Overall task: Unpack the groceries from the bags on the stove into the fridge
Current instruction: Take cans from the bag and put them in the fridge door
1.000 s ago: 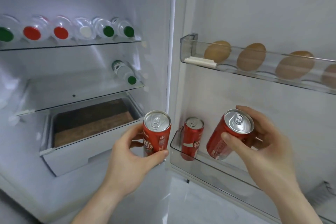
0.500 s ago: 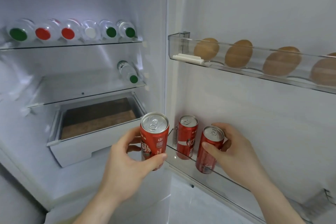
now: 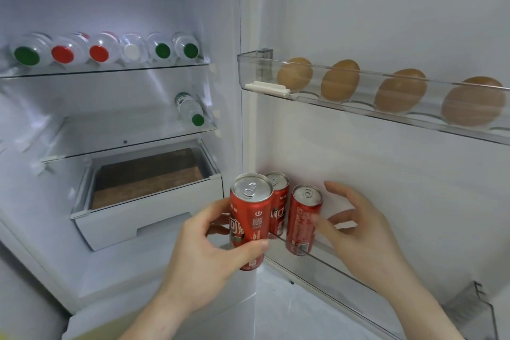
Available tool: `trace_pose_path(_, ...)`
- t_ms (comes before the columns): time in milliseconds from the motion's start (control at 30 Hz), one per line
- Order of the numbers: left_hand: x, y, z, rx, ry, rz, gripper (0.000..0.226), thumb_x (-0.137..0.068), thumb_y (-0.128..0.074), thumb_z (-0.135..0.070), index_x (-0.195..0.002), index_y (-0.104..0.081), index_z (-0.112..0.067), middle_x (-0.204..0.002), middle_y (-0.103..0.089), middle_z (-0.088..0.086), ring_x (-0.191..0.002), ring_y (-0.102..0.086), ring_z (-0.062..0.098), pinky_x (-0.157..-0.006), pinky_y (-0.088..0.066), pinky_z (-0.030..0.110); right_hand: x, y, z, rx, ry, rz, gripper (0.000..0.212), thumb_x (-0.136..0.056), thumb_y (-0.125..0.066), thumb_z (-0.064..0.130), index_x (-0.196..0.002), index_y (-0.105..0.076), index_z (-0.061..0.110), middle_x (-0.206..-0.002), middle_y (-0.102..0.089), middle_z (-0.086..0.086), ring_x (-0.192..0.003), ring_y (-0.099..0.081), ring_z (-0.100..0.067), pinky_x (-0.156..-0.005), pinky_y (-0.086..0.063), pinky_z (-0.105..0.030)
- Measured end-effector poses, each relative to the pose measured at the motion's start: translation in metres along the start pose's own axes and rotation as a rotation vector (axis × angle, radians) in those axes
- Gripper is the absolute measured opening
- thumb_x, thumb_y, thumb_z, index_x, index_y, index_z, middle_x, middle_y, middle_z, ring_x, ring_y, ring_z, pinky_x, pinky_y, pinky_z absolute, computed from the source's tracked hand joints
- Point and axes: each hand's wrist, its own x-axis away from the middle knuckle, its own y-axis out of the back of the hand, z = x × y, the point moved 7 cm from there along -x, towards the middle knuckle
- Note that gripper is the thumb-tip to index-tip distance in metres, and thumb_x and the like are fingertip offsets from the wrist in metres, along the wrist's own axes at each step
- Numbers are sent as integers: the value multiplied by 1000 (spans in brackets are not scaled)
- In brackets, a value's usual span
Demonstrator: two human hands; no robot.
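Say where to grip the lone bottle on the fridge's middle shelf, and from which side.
Grip the green-capped bottle around its neck, just behind the cap, coming from the open front. It lies on its side on the middle glass shelf, cap toward the front edge, close to the right wall, so that end probably comes first.

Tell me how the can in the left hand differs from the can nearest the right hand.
The left hand grips the held can in the air, outside the door; the placed can stands on the lower door shelf. Fingers wrap the held can, while the right hand is open beside the placed can. The held can looks larger, being nearer the camera. Both are red, upright, with silver pull-tab tops.
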Motion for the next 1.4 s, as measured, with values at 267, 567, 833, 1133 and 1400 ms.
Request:
trace_pose_path(267, 7, -56, -36, -66, -103, 221, 64, -61, -97, -44, -119, -68, -45, -107, -73, -22, -100, -65, 4, -86, -45, 25, 30, 10, 53, -226, 210, 204, 49, -78, -80, 44, -126, -67, 45, -121, -73, 18, -106, -71, -8, -82, -59, -23)
trace_pose_path(567, -2, -65, -40, -121, -213, 259, 69, -67, -90, -53, -129, -61, -47, -130, -57, -32, -125, -53, -7, -99, -42, 14, 21, 43, 47, -283, 202, -109, 43, -65, -81, 40, -106, -76, 35, -104, -78, 16, -94, -73, -5, -71, -54, -13)
trace_pose_path(833, 1, -64, 29, -589, -213, 261, 78, -79, -67, -64, -148, -37, -45, -154, -23, -36, -151, -5, -7, -125, -21, 26, 11, 47, 15, -172, 137, -222, 50, -69, -92, 29, -112, -73, 42, -109, -74, 24, -96, -70, -3, -78, -57, -23)
trace_pose_path(1133, 3, -65, 33, -649, -242, 274, 76, -85, -65, -44, -153, -29, -45, -158, -16, -36, -152, 7, -8, -124, -14, 18, 4, 19, -19, -53, 66, -136, 45, -69, -95, 30, -104, -71, 47, -101, -72, 34, -96, -67, 9, -80, -50, -18)
trace_pose_path(1400, 3, -65, 33, -633, -237, 275, 76, -85, -63, -38, -153, -30, -46, -158, -15, -37, -151, 8, -10, -119, -21, 16, 2, 12, -19, -48, 75, -108, 41, -78, -89, 27, -103, -66, 49, -101, -67, 40, -97, -63, 15, -72, -50, -8)
